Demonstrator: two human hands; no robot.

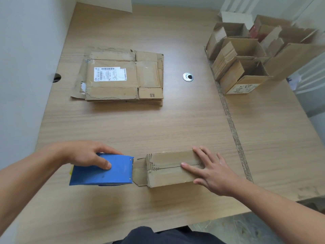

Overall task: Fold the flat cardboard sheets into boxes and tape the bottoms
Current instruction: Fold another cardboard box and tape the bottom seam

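Taping bottom: left hand (88, 154) grips tape dispenser (105, 175) at box's (167, 176) 9 o'clock; right hand (212, 173), fingers spread, presses flaps; next, pull tape toward 3 o'clock.

Left hand (88, 154), lower left, curled round dispenser (105, 175); right hand (211, 171), lower right, flat, fingers spread, pressing box (167, 176). Forearms bare.

tape dispenser (102, 170) gripped, box (173, 169) pressed

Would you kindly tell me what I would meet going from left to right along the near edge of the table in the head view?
First the blue tape dispenser → cardboard box → right hand, lying flat on the box.
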